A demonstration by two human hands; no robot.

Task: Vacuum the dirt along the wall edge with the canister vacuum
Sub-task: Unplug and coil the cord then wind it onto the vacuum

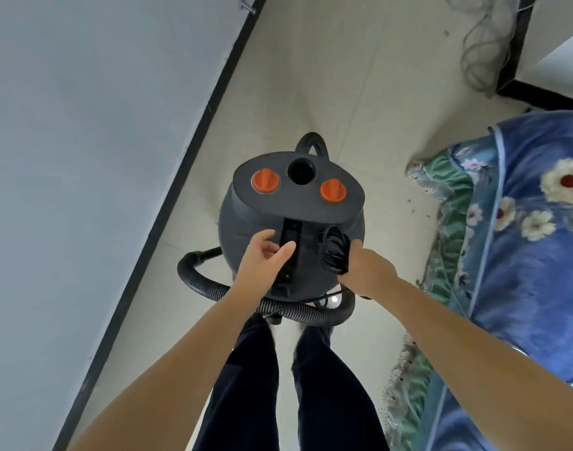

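Grey canister vacuum (291,222) (two orange knobs (265,181)).

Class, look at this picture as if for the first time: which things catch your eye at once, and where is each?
The dark vacuum stands mid-frame on the pale floor, with two orange knobs on its top. Both hands are at its near side: the left hand loosely open at the central slot, the right hand gripping a bundled black cord. A flowered blue bedspread fills the right side.
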